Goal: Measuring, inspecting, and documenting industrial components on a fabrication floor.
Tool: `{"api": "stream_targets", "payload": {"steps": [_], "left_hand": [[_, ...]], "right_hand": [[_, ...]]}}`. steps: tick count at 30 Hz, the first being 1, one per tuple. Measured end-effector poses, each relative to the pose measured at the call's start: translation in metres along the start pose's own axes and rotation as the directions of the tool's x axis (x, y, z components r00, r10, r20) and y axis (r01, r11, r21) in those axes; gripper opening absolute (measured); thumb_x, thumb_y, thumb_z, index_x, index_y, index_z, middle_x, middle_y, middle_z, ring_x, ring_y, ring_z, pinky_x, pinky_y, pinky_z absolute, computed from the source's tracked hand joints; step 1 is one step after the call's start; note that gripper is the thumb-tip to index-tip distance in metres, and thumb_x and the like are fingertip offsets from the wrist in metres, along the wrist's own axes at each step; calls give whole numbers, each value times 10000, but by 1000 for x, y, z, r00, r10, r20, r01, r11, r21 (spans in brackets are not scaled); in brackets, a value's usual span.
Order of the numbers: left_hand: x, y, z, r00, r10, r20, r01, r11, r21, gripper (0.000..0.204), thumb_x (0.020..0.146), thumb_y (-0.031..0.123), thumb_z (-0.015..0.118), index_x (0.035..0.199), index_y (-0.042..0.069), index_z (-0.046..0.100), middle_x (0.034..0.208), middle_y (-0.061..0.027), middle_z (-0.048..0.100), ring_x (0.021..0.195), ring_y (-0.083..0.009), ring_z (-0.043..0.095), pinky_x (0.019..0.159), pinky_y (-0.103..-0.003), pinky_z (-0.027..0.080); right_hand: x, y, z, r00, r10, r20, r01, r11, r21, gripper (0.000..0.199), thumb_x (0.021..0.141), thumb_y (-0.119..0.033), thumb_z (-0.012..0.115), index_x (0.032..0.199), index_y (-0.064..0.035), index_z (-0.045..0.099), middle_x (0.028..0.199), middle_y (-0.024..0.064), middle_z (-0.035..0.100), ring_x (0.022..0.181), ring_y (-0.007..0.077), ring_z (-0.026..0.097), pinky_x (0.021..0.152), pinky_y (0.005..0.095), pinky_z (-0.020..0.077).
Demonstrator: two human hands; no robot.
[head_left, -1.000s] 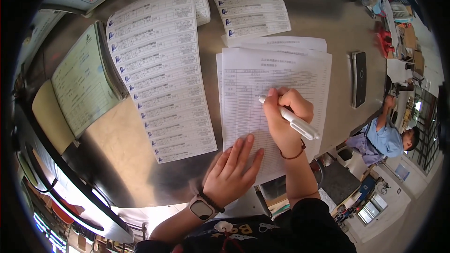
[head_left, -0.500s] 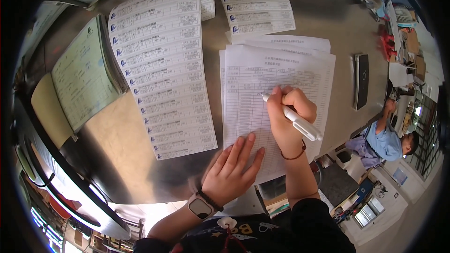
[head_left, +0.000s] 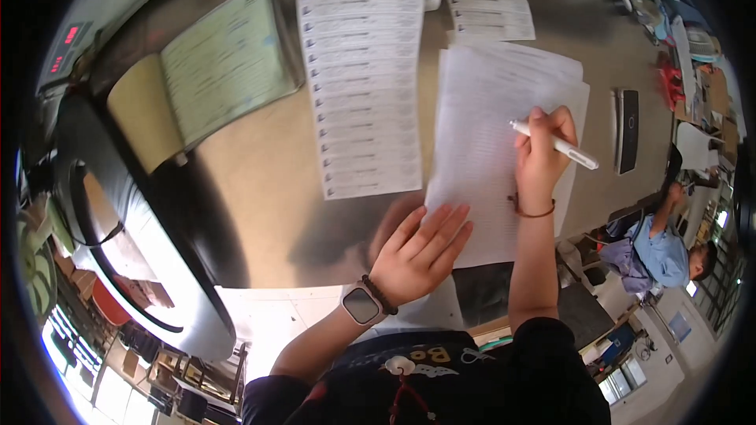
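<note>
- A person wearing a dark top sits or stands at a metal-toned worktop (head_left: 244, 197), seen from above, both forearms reaching in from the lower edge.
- The right hand (head_left: 545, 149) has its grip closed around a white pen (head_left: 579, 156), pinched between thumb and fingers over the right part of the pile of printed sheets (head_left: 472, 110).
- The pen's long axis slants from upper left to lower right: its narrower end points left, over the middle of the top sheet, and its thicker end sticks out past the right side of the hand. Whether the narrow end touches the paper, I cannot tell.
- The left hand (head_left: 421, 256) grasps nothing. It is flat and palm down, fingers a little spread, their tips on the lower left corner of the sheets. It lies below and to the left of the pen, well apart from it; the right hand is the one at the pen.
- The sheets overlap loosely, with another corner showing behind at the top right. Their print is too blurred to make out.
- Left of the sheets, just beside them, a long strip of labels (head_left: 366, 94) runs away from the person; a shorter strip (head_left: 488, 4) lies beyond the sheets.
- Farther left is an open booklet (head_left: 228, 63) with greenish pages.
- To the right of the sheets lies a dark phone (head_left: 628, 131), its length running away from the person.
- At the far right is another person in a blue shirt (head_left: 665, 256).
</note>
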State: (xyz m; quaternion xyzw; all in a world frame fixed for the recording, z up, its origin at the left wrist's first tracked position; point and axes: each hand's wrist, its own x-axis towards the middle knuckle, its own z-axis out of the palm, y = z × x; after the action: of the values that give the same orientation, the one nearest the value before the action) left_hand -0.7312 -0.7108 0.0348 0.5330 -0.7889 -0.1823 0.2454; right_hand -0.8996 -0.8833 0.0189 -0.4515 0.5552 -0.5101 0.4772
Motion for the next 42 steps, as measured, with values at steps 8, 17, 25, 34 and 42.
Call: {"api": "stream_targets", "payload": {"steps": [8,17,25,34,42], "left_hand": [[-78,-43,-40,927,-362,-96,375,905,203,515,889,213,608,1386,85,564,1481,-91,501,1389,-286,430,1143,-535,303],[-75,-68,-48,913,-398,87,371,901,227,640,856,301,674,1448,123,506,1546,-5,426,1426,-163,395,1162,-515,285],[-73,-74,-48,915,-402,46,388,904,177,584,872,331,657,1421,163,546,1534,2,442,1401,-154,425,1161,-491,284],[-76,-75,-46,910,-413,42,397,895,202,562,877,367,647,1404,190,569,1508,19,465,1381,-143,435,1171,-477,278],[-75,-74,-45,911,-411,25,399,897,191,568,863,366,657,1396,190,576,1502,20,473,1374,-140,446,1173,-477,277]], "right_hand": [[-4,1,7,996,-74,-39,77,994,73,340,936,-122,658,719,-108,396,581,26,534,431,50,427,367,185,242],[-113,-37,79,910,-76,407,89,996,-12,274,862,24,717,795,-61,466,655,97,636,535,111,602,452,247,438],[-121,13,111,743,-245,623,506,815,-282,281,838,54,695,731,-55,459,639,122,625,508,263,606,466,325,451],[-126,19,119,798,-327,506,523,793,-312,442,763,120,699,585,-57,335,520,69,433,397,211,425,390,316,325],[-126,18,121,808,-329,489,518,791,-324,448,774,120,697,583,-50,329,524,67,430,398,202,419,388,313,320]]}}
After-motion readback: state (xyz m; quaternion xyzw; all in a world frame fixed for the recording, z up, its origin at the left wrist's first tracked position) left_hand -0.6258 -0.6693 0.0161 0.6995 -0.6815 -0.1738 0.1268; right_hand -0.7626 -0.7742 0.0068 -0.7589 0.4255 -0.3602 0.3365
